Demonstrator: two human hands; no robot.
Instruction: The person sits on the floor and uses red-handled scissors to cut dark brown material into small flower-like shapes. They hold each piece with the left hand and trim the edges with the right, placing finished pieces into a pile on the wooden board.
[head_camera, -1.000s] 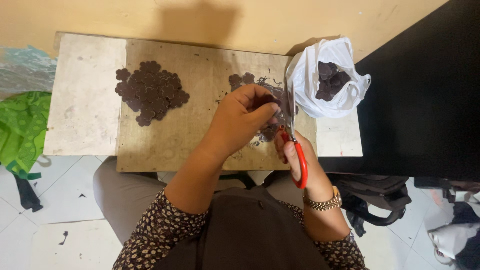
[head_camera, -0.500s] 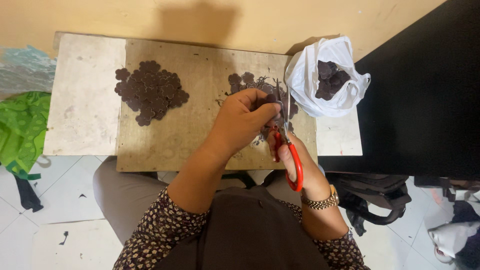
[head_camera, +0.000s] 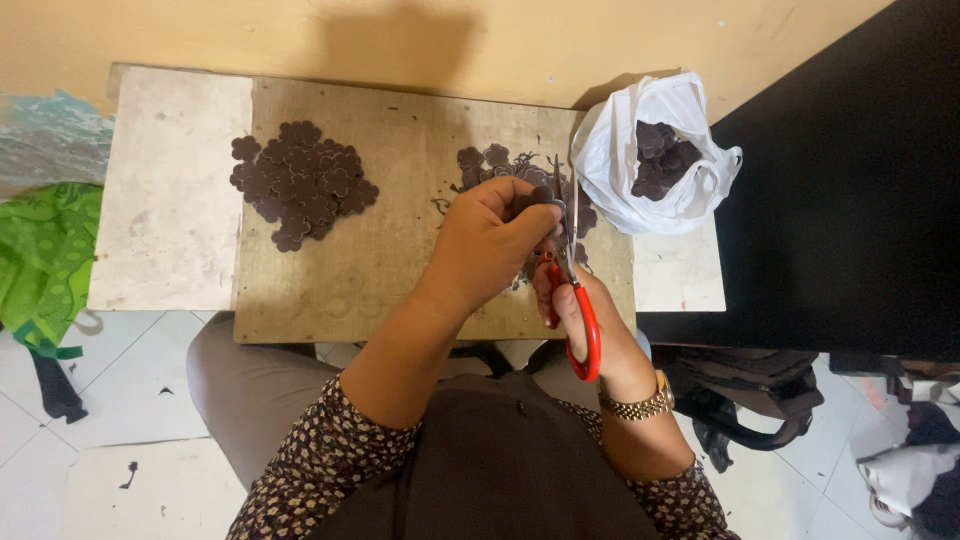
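Observation:
My left hand (head_camera: 495, 245) pinches a small dark brown flower-shaped piece (head_camera: 541, 199) over the wooden board (head_camera: 400, 260). My right hand (head_camera: 590, 320) grips red-handled scissors (head_camera: 572, 290), their blades pointing up beside the piece. A heap of dark brown cut-out flower shapes (head_camera: 303, 183) lies on the board's left part. A smaller scatter of brown pieces and scraps (head_camera: 490, 162) lies just beyond my left hand, partly hidden by it.
A white plastic bag (head_camera: 655, 150) holding more dark brown pieces sits at the right end of the pale table (head_camera: 170, 220). A black surface (head_camera: 850, 200) stands to the right, green cloth (head_camera: 40, 260) to the left, a dark bag (head_camera: 750, 390) on the tiled floor.
The scissors have swung from a slanted angle to nearly upright, and the right hand has shifted slightly with them. The left hand stays over the same spot.

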